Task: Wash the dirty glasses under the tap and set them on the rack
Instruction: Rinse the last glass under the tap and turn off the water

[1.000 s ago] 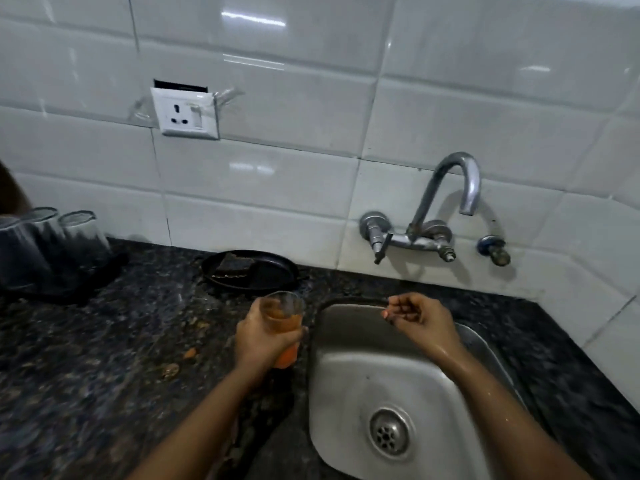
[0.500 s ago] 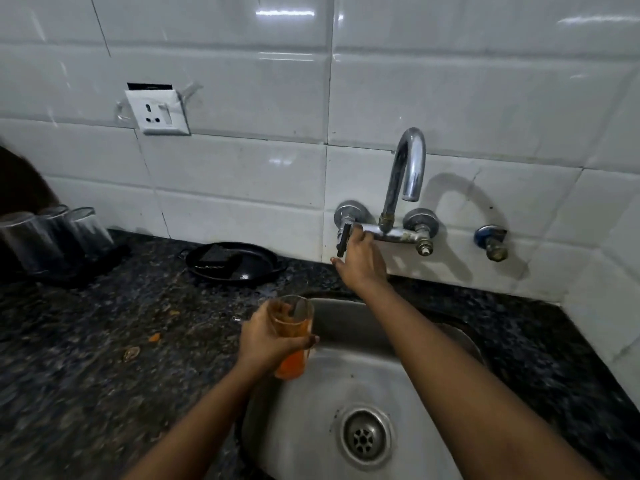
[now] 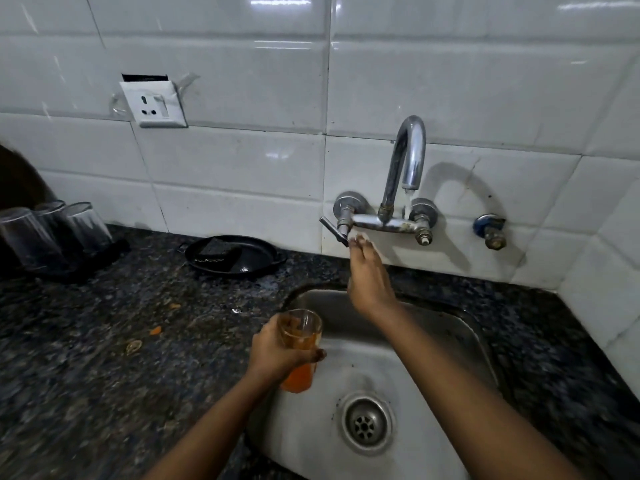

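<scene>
Here, the left hand (image 3: 277, 348) is gripping a clear orange-stained glass (image 3: 300, 344) over the steel sink's (image 3: 460, 327) left edge; the right hand's (image 3: 369, 275) straight fingers are touching the chrome tap's (image 3: 398, 188) dark lever (image 3: 334, 231).

glass (image 3: 300, 336): orange residue | counter (image 3: 104, 341): black speckled | tiles (image 3: 242, 64): white | tap (image 3: 405, 161): chrome | pan (image 3: 256, 261): black

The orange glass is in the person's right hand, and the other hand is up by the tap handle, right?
Not quite. The head view shows the orange glass held in the left hand. It is the right hand that is up by the tap handle.
</scene>
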Demonstrator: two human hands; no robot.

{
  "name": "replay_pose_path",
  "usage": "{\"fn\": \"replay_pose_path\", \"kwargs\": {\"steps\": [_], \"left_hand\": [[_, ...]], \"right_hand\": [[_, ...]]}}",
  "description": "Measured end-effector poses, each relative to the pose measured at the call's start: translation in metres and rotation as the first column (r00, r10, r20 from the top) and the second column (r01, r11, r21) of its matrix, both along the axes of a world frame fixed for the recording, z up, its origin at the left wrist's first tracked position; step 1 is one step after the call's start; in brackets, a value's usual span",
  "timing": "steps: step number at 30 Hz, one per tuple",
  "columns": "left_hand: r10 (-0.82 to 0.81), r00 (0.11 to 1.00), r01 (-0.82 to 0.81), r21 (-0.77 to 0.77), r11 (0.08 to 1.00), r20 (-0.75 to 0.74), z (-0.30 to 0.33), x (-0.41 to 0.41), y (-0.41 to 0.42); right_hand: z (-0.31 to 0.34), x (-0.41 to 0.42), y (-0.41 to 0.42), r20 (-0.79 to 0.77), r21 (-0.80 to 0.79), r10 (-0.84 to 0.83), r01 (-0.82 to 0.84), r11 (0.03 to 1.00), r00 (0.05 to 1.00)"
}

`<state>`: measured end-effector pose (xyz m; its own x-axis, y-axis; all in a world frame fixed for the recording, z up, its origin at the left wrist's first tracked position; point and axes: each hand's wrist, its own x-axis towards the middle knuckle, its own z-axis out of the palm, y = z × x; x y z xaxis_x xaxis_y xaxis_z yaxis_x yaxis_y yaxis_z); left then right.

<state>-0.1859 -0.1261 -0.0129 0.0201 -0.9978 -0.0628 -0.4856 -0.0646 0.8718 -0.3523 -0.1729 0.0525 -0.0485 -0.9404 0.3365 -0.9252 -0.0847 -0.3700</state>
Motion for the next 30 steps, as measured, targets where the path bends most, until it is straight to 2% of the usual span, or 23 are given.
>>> {"fn": "replay_pose_path", "kwargs": {"steps": [2, 5, 9, 11, 14, 19, 23, 25, 30], "left_hand": [[-0.034, 0.999, 0.034, 0.009, 0.999, -0.008, -0.005, -0.010, 0.003], [-0.102, 0.995, 0.103, 0.034, 0.994, -0.018, -0.009, -0.032, 0.008], [-0.187, 0.979, 0.196, 0.114, 0.974, -0.083, -0.011, -0.061, 0.013], [-0.246, 0.964, 0.258, 0.121, 0.959, -0.104, -0.013, -0.072, 0.014], [-0.319, 0.932, 0.338, 0.093, 0.937, -0.174, -0.009, -0.082, 0.012], [-0.422, 0.858, 0.458, 0.065, 0.887, -0.293, 0.004, -0.091, 0.006], [-0.519, 0.788, 0.564, 0.051, 0.824, -0.330, 0.014, -0.091, 0.004], [-0.534, 0.773, 0.582, 0.047, 0.812, -0.343, 0.016, -0.089, 0.003], [-0.491, 0.798, 0.533, 0.028, 0.845, -0.350, 0.021, -0.085, 0.003]], "right_hand": [[-0.011, -0.013, 0.030, 0.151, 0.061, 0.006, -0.015, 0.998, 0.988], [-0.027, -0.035, 0.073, 0.256, 0.151, 0.017, -0.058, 0.987, 0.966], [-0.060, -0.058, 0.110, 0.211, 0.326, -0.061, -0.011, 0.945, 0.976], [-0.075, -0.068, 0.120, 0.188, 0.450, -0.141, 0.043, 0.892, 0.972], [-0.083, -0.071, 0.127, 0.267, 0.540, -0.212, 0.036, 0.841, 0.940], [-0.075, -0.057, 0.124, 0.580, 0.438, -0.254, -0.034, 0.898, 0.774], [-0.065, -0.050, 0.120, 0.697, 0.359, -0.244, -0.033, 0.933, 0.674], [-0.061, -0.048, 0.119, 0.700, 0.339, -0.229, -0.033, 0.940, 0.676], [-0.051, -0.052, 0.109, 0.580, 0.321, -0.189, -0.009, 0.947, 0.792]]}}
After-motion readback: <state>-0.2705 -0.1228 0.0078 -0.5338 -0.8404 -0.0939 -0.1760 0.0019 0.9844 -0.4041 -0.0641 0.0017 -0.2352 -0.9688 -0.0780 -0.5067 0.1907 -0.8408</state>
